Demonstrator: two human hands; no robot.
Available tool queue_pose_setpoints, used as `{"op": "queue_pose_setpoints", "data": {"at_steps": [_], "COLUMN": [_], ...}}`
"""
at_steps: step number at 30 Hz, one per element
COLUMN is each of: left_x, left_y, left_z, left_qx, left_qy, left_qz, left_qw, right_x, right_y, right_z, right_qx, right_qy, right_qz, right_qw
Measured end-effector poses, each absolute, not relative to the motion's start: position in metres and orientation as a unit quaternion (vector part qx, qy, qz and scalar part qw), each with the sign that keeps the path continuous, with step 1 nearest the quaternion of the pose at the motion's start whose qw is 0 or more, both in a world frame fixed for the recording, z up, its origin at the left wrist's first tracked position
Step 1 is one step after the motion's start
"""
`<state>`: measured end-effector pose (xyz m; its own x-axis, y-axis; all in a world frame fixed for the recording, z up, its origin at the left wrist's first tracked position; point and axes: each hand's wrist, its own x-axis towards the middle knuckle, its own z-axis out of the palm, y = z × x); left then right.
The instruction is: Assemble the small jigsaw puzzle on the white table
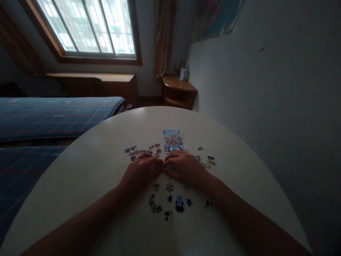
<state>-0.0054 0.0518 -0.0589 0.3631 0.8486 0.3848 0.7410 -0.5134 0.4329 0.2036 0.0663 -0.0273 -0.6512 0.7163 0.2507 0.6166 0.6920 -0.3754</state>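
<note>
My left hand (142, 169) and my right hand (182, 167) meet over the middle of the table, fingertips pinched together. Small bits of jigsaw puzzle piece (173, 166) show between the fingers; most of what they hold is hidden. Loose puzzle pieces (135, 153) lie in a cluster beyond my left hand, and more pieces (210, 160) lie beyond and right of my right hand. Nearer to me, several joined pieces (179, 202) form a blue and black patch, with single pieces (156, 187) around it. A colourful printed picture sheet (173, 139) lies flat just past my hands.
The round white table (106, 142) fills the foreground. A plaid-covered bed (53, 117) stands to the left, and a pale wall (266, 99) runs along the right. Behind the table are a wooden corner shelf (178, 84) and a bright window (90, 28).
</note>
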Motion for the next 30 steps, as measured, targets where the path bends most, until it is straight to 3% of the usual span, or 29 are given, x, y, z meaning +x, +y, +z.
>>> {"op": "queue_pose_setpoints", "data": {"at_steps": [12, 30], "left_x": [-0.011, -0.010], "left_y": [0.056, 0.059], "left_z": [-0.060, -0.056], "left_qx": [0.845, 0.867], "left_qy": [0.427, 0.402], "left_qz": [0.302, 0.285], "left_qw": [0.109, 0.079], "right_x": [0.188, 0.195], "right_y": [0.066, 0.073], "right_z": [-0.027, -0.033], "right_qx": [-0.438, -0.393], "right_qy": [-0.862, -0.878], "right_qz": [0.164, 0.167], "right_qw": [0.196, 0.218]}}
